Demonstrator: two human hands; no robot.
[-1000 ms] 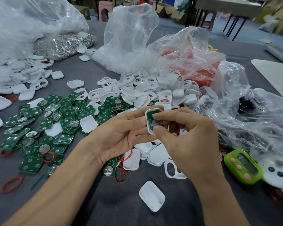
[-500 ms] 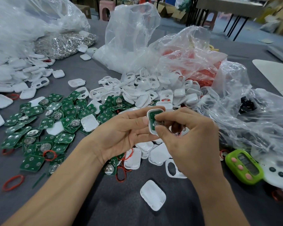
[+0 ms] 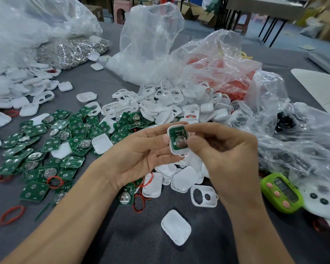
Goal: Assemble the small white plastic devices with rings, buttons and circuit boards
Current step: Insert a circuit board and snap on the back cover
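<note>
Board showing in the shell as the right fingers are drawing aside

The left hand (image 3: 141, 152) is pinching the white shell (image 3: 171, 147) by its left edge between thumb and fingers, holding it up over the heaped parts. The right hand (image 3: 231, 159), which was covering the green circuit board (image 3: 176, 134) a moment ago, is now nipping only the shell's right rim, so the board and its silver coin cell (image 3: 181, 143) are showing. The board is probably sitting home, though its right side is hidden. A loose back cover (image 3: 176, 227) is lying on the table (image 3: 141, 237).
</note>
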